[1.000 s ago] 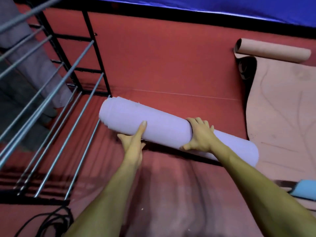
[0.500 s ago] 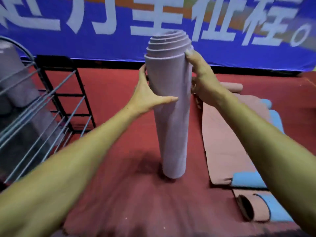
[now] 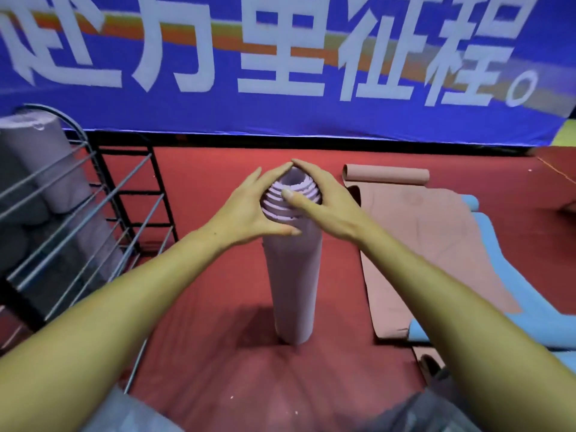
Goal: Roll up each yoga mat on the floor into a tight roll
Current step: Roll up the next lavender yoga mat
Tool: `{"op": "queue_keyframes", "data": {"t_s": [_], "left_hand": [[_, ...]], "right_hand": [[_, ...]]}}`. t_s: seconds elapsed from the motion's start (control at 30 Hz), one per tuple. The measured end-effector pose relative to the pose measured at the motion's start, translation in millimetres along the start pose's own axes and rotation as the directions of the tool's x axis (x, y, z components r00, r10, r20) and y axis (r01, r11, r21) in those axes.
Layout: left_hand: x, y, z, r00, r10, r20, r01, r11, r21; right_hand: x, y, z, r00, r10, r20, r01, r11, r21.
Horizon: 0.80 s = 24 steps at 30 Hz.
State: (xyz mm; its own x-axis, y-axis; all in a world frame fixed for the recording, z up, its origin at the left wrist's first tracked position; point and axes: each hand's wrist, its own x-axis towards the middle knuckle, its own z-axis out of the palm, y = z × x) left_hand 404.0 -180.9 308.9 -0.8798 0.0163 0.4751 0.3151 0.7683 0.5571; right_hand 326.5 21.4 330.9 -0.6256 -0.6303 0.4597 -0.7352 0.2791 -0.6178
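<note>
A blue banner [image 3: 280,113] across the back wall carries large white Chinese characters, among them 万里征程, over an orange stripe; below it the lilac foam yoga mat [image 3: 293,275] stands upright on the red floor [image 3: 218,353], its coiled layers stepped into a cone at the top; the left hand [image 3: 249,210] and right hand [image 3: 321,201] cup that top with fingers nearly straight, fingertips meeting; a pink mat [image 3: 420,238] lies part-rolled to the right over a blue mat [image 3: 511,275]; a metal rack [image 3: 78,213] stands left.

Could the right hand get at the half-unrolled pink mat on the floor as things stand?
Probably yes: the pink mat lies open on the right hand's side with nothing between, but that hand now rests on the upright purple roll.
</note>
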Motion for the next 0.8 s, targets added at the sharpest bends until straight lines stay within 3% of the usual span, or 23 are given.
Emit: {"op": "queue_keyframes", "data": {"t_s": [0.13, 0.37, 0.57, 0.7, 0.8], "left_hand": [[-7.7, 5.3, 4.5, 0.998, -0.044, 0.041, 0.044, 0.999, -0.007], [-4.5, 40.3, -23.1, 0.998, -0.029, -0.060, 0.037, 0.990, 0.138], [-5.4, 19.2, -9.6, 0.989, -0.119, 0.088, 0.107, 0.986, 0.127], [-8.0, 18.4, -9.5, 0.981, -0.172, 0.091, 0.155, 0.974, 0.165], [-6.7, 14.6, -9.1, 0.980, -0.178, 0.091, 0.168, 0.981, 0.101]], "right_hand": [[-3.8, -2.5, 8.7, 0.998, 0.040, -0.049, -0.039, 0.999, 0.014], [-7.7, -19.5, -1.7, 0.956, 0.032, -0.290, -0.030, 0.999, 0.012], [-9.1, 2.7, 14.9, 0.986, 0.149, -0.071, -0.153, 0.987, -0.049], [-6.7, 1.6, 21.5, 0.989, 0.138, -0.052, -0.143, 0.983, -0.116], [-3.7, 4.4, 27.6, 0.982, 0.178, -0.060, -0.184, 0.976, -0.120]]}}
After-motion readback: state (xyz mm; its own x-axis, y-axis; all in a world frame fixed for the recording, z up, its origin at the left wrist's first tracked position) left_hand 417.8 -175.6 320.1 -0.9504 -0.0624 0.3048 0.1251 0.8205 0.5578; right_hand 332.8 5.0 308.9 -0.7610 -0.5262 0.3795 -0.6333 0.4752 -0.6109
